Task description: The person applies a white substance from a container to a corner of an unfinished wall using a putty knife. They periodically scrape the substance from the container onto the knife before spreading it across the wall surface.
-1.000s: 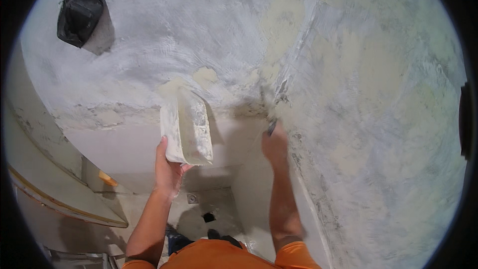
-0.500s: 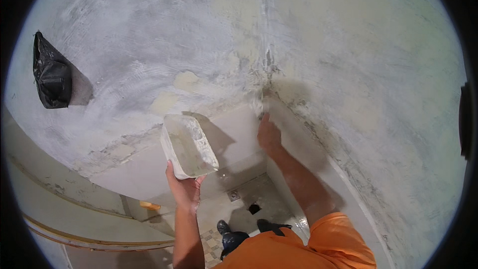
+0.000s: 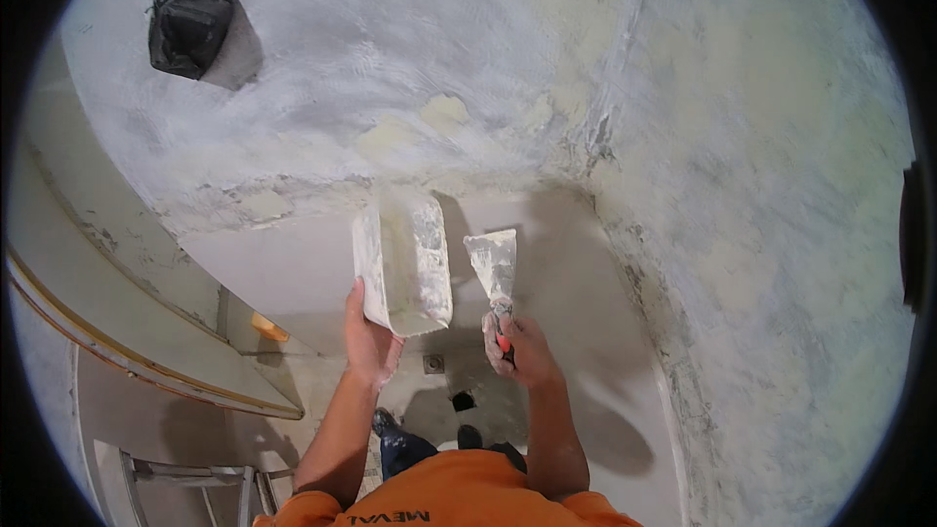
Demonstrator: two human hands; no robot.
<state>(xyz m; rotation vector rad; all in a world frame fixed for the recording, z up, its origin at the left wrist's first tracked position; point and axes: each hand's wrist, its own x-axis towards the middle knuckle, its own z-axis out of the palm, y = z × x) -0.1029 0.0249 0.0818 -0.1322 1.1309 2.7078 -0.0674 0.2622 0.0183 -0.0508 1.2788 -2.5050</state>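
With my left hand [image 3: 372, 340] I grip the near end of a white plastic tub [image 3: 402, 259], which is tilted so that its smeared inside shows. Pale, dried filler coats its walls. My right hand [image 3: 522, 349] is closed round the red and black handle of a putty knife [image 3: 493, 262], its blade up and smeared with pale filler. The blade stands a short way right of the tub, apart from it. Ahead is the wall corner [image 3: 599, 127], patchy with grey and cream filler.
A black plastic bag [image 3: 191, 20] sticks out from the wall at upper left. Smooth light panels [image 3: 556, 263] cover the lower wall. On the floor are a drain [image 3: 433, 363] and a dark square hole [image 3: 463, 400]. A metal frame [image 3: 190, 476] stands at lower left.
My right hand has drawn back from the wall corner with the putty knife, beside the tub. The tub has moved slightly right and up in view. My head view has shifted.
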